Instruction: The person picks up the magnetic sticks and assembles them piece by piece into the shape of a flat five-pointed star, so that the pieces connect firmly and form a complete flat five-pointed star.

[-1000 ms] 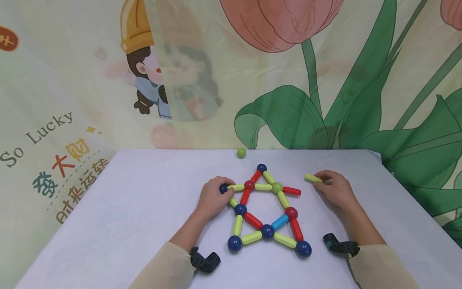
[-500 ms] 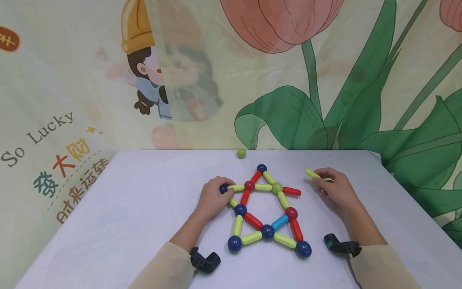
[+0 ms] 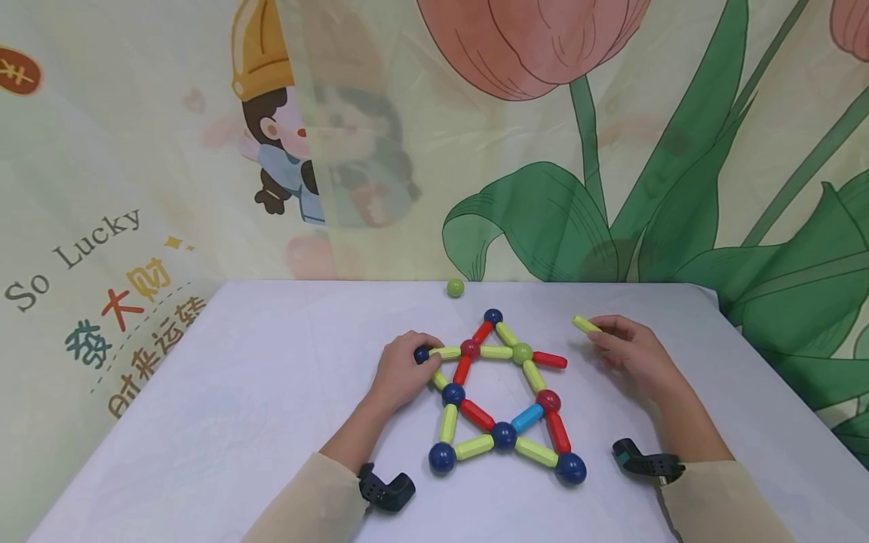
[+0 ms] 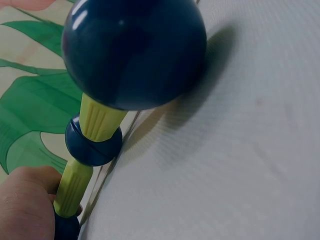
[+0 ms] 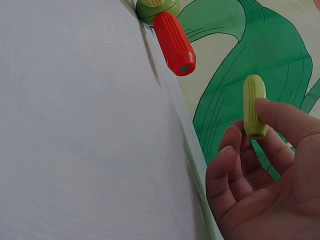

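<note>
A flat star-like frame of magnetic rods and balls lies on the table, with a red ball (image 3: 548, 401), a green ball (image 3: 522, 353) and several dark blue balls joined by rods. My left hand (image 3: 404, 369) grips the dark blue ball (image 3: 421, 354) at the frame's left corner; its thumb lies by a yellow-green rod (image 4: 74, 187) in the left wrist view. Off the frame's right side, my right hand (image 3: 634, 353) pinches a loose yellow-green magnetic rod (image 5: 254, 107) between thumb and fingers. A red rod (image 3: 550, 360) juts from the green ball towards that hand, its outer end free.
A single green ball (image 3: 455, 287) rests near the table's back edge. The white-covered table (image 3: 271, 422) meets a printed backdrop cloth (image 3: 380, 249) behind. Dark wrist devices (image 3: 387, 490) are strapped at both sleeves.
My right hand has shifted slightly up, and the yellow-green rod in it has tilted, its far end now higher. The left hand and the frame hold still.
</note>
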Demonstrator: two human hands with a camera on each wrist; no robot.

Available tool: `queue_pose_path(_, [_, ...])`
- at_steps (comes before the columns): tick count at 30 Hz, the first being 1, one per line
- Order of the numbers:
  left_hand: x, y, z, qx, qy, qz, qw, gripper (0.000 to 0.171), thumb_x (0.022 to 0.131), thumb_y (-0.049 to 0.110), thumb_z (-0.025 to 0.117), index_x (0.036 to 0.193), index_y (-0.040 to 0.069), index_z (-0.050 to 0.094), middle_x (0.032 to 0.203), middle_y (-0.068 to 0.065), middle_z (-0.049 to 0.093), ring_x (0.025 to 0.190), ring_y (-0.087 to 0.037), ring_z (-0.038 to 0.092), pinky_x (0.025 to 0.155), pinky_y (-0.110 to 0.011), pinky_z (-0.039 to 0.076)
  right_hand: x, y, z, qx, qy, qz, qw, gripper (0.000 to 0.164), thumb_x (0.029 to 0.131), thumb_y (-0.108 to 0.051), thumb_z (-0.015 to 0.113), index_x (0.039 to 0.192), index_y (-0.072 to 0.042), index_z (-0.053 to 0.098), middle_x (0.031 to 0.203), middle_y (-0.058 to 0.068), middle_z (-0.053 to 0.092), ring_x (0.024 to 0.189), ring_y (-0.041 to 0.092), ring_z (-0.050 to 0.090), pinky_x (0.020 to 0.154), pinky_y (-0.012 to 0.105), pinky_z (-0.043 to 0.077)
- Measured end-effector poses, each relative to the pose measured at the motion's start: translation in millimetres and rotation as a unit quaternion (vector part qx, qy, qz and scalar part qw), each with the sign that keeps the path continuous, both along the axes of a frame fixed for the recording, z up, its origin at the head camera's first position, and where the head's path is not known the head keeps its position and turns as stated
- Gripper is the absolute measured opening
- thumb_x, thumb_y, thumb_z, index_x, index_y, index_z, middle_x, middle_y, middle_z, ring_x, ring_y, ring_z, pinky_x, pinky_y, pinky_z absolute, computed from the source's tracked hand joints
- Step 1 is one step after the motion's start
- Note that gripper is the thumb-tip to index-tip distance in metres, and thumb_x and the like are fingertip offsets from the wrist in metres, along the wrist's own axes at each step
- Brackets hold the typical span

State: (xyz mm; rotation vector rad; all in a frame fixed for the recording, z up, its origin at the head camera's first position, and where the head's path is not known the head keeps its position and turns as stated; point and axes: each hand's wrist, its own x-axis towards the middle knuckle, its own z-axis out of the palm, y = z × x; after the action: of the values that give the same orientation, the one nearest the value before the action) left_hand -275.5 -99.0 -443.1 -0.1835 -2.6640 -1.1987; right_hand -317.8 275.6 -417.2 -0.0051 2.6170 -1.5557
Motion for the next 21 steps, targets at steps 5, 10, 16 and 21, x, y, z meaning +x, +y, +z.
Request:
queue_pose_path(5, [-0.1,-0.4,-0.9,0.001,-0.001,-0.001,1.0000,0.021,0.095,0.020,0.067,0.112,0.016,0.077,0.114,-0.005,0.073,0.108,-0.024,0.063,0.097,-0.043,0.055,0.3,0.8,-1.3,-0.015,-0.007,0.030,0.999,0.055,0.103,-0.037,0.063,0.145,-0.003,0.051,0.128,0.013,0.057,0.095,0.017,0.059,0.077,0.024,0.057])
queue_pose_path(10, [-0.1,-0.2,-1.1,-0.002,-0.001,-0.001,1.0000,0.021,0.095,0.021,0.066,0.113,0.016,0.076,0.114,-0.005,0.072,0.107,-0.024,0.062,0.096,-0.043,0.055,1.0,1.0,-1.9,-0.006,-0.007,0.060,0.998,0.050,0.103,-0.033,0.063,0.142,-0.003,0.054,0.122,0.015,0.059,0.092,0.018,0.059,0.076,0.025,0.057])
queue_pose_path(16, [-0.5,-0.1,-0.6,-0.003,0.001,-0.002,1.0000,0.021,0.095,0.021,0.066,0.113,0.016,0.076,0.114,-0.005,0.072,0.107,-0.024,0.062,0.095,-0.042,0.056,3.0,2.0,-1.3,-0.014,-0.016,0.099,0.995,0.048,0.101,-0.027,0.066,0.139,0.000,0.056,0.111,0.011,0.061,0.085,0.019,0.061,0.073,0.026,0.057])
queue_pose_path(21, [-0.4,-0.3,-0.2,-0.003,0.000,-0.001,1.0000,0.021,0.095,0.021,0.066,0.113,0.016,0.076,0.113,-0.004,0.072,0.107,-0.023,0.062,0.096,-0.042,0.056,4.2,3.3,-1.5,-0.022,-0.019,0.125,0.992,0.047,0.099,-0.025,0.067,0.136,0.002,0.057,0.107,0.008,0.063,0.083,0.019,0.061,0.072,0.026,0.057])
